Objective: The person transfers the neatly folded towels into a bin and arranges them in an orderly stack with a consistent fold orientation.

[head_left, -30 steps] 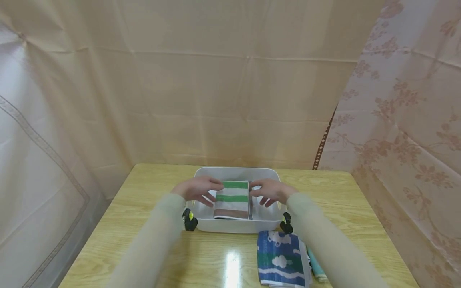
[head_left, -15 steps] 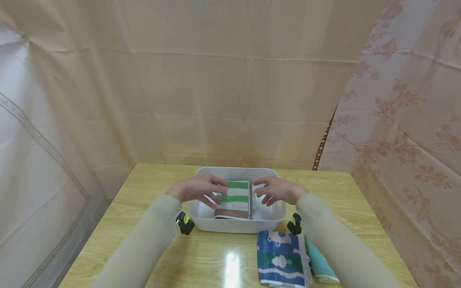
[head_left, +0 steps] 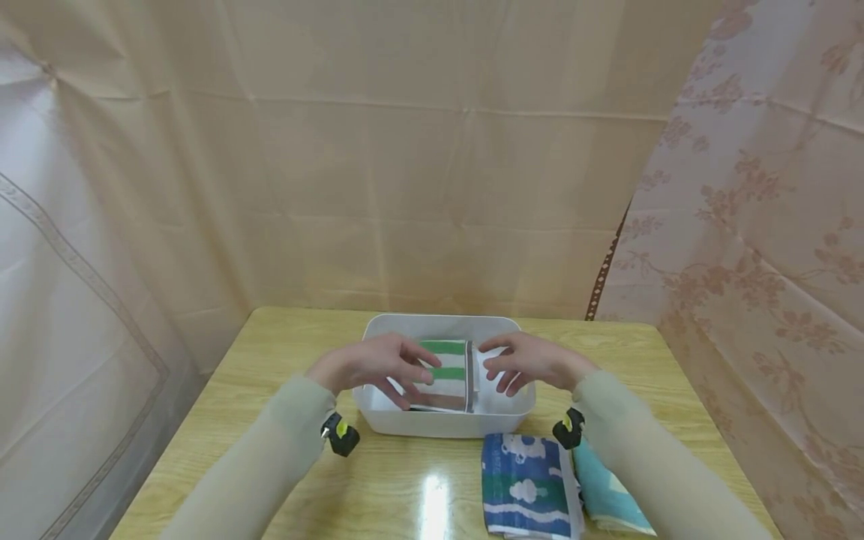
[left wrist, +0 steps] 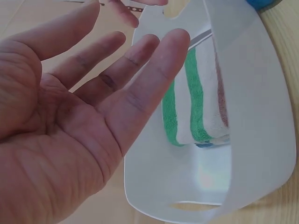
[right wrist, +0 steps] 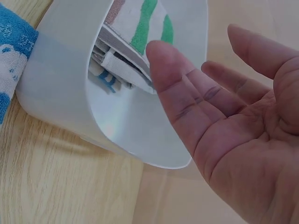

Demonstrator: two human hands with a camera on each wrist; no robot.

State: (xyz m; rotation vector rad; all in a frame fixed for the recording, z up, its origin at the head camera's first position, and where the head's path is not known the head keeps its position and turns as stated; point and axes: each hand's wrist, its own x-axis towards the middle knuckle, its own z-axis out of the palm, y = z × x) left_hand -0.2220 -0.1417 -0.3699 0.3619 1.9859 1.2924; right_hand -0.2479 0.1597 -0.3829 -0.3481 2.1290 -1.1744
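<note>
Holds both hands over the white tub [head_left: 442, 425], gripping nothing with either. Has the left hand [head_left: 378, 364] above the tub's left half, fingers spread and slightly bent, with fingertips in front of the left part of a folded striped towel [head_left: 454, 386] in the head view. Has the right hand [head_left: 533, 361] above the tub's right half, fingers loosely bent and apart, with a gap to the towel's right edge. Inside the tub, around the middle, folded flat: the towel, with green, white and brown stripes. Beneath it in the tub: another cloth [right wrist: 105, 79], partly hidden, with some blue on it. Just in front of the tub, toward its right corner: a folded blue towel [head_left: 523, 487] with white figures. Farther right in front of the tub: a turquoise towel [head_left: 604, 487], partly behind the right sleeve [head_left: 655, 457]. Under the tub: a wood-grain worktop [head_left: 378, 480]. Behind the tub: a creased beige curtain [head_left: 432, 187]. Well to the tub's right: a flowered cloth [head_left: 763, 225].
</note>
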